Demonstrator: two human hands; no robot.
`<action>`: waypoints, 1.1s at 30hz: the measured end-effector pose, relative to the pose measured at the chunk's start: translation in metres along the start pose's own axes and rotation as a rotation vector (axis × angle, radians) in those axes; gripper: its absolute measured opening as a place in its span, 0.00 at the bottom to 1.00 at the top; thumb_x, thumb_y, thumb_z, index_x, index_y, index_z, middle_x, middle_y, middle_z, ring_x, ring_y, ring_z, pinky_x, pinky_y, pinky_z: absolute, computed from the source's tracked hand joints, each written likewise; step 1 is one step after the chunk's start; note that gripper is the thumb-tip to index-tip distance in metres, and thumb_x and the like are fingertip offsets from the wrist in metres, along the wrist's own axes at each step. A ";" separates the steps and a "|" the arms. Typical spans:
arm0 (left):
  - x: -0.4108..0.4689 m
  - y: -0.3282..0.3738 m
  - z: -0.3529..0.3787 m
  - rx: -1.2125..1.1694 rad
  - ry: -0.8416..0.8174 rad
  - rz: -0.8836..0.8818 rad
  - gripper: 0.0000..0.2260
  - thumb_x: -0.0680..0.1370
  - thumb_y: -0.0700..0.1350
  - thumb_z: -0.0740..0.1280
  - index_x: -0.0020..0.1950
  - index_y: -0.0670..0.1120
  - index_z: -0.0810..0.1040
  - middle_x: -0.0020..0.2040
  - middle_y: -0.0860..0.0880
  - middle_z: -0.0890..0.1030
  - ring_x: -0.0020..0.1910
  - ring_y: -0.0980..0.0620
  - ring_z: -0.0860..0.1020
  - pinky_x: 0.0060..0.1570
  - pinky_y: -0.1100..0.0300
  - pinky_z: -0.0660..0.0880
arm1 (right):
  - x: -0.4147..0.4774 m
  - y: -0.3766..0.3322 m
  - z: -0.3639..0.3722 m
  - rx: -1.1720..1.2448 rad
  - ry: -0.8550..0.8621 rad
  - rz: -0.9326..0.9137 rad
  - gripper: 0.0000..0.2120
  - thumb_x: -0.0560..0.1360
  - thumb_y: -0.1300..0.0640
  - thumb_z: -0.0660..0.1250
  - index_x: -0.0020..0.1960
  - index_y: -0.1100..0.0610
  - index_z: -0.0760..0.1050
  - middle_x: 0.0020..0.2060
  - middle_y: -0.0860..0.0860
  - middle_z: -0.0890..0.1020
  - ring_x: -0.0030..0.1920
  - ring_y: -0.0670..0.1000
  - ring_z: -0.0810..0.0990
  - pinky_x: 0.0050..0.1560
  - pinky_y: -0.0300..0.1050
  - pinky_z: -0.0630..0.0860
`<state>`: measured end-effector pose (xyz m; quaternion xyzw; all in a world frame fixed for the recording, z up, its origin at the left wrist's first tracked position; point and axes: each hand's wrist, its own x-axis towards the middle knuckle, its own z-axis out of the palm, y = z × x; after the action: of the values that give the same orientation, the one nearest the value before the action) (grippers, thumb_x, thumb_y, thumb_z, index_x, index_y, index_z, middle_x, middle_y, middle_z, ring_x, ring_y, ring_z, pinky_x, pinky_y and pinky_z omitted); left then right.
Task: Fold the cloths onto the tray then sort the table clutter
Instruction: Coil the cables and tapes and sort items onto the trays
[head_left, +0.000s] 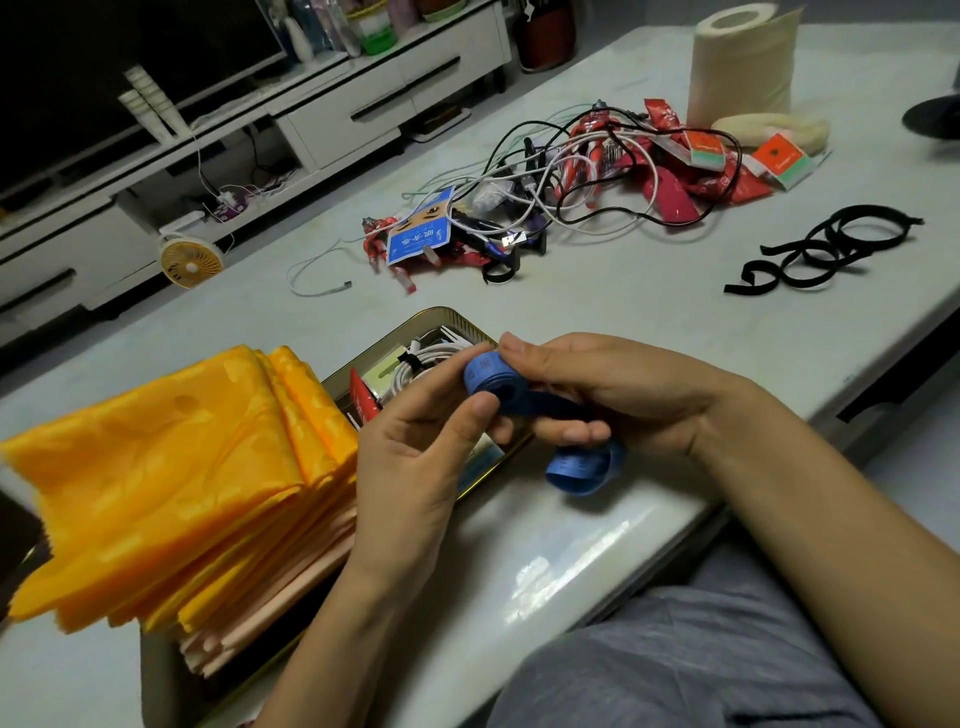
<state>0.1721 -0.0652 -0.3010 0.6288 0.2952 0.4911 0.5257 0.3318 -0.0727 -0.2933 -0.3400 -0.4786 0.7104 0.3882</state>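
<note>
The person is holding a soft blue measuring tape (488, 376), partly wound into a small coil, in the air just above the shallow gold-rimmed metal tray (441, 316). The right hand (613, 389) is pinching the coil from above with its thumb while its fingers are curling under the free strip. The left hand (415, 452) is pressing its thumb tip against the coil's lower side; its other fingers are curling behind, and how they are meeting the tape is hidden.

The tape is looking light, limp and a little slick, with no stiffness of its own, so the coil is likely to spring loose if the pinch eases. The safest hold is probably across the wound turns, thumb against fingers, with the other hand feeding the strip in flat.

The coil's open centre is facing toward the camera. The free length is running rightward from the coil beneath the right hand's fingers, then dropping into a loose loop (582, 470) just below that hand, above the table's near edge. Its long axis is therefore lying left to right across the view.

The stack of folded yellow satin cloths (171, 467) appears to be resting on the tray's left part. Farther back on the pale table (649, 312), a tangle of cables and red packets (597, 176) is lying unsorted, with black looped straps (821, 249) well apart to its right.
</note>
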 end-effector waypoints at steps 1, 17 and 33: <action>0.000 0.001 0.000 0.016 -0.014 0.005 0.12 0.69 0.39 0.66 0.51 0.46 0.78 0.41 0.56 0.84 0.36 0.61 0.79 0.40 0.69 0.76 | -0.001 0.000 0.000 -0.022 0.017 0.016 0.19 0.72 0.43 0.57 0.42 0.59 0.75 0.35 0.54 0.79 0.18 0.41 0.62 0.20 0.32 0.54; 0.006 -0.007 -0.020 0.657 -0.178 0.292 0.16 0.73 0.46 0.67 0.61 0.55 0.74 0.58 0.58 0.79 0.59 0.61 0.76 0.58 0.66 0.72 | -0.005 -0.003 0.002 -0.483 0.264 0.013 0.20 0.64 0.37 0.64 0.29 0.54 0.77 0.22 0.46 0.74 0.22 0.43 0.62 0.22 0.33 0.58; 0.008 -0.003 -0.022 0.602 -0.211 0.183 0.14 0.71 0.47 0.67 0.56 0.58 0.80 0.54 0.56 0.82 0.57 0.57 0.78 0.58 0.59 0.74 | -0.013 -0.009 0.001 -0.551 0.194 0.117 0.24 0.69 0.36 0.59 0.34 0.57 0.77 0.21 0.46 0.74 0.20 0.45 0.61 0.22 0.34 0.59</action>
<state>0.1554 -0.0490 -0.3019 0.8272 0.3131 0.3592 0.2976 0.3396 -0.0825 -0.2831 -0.5259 -0.5938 0.5388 0.2835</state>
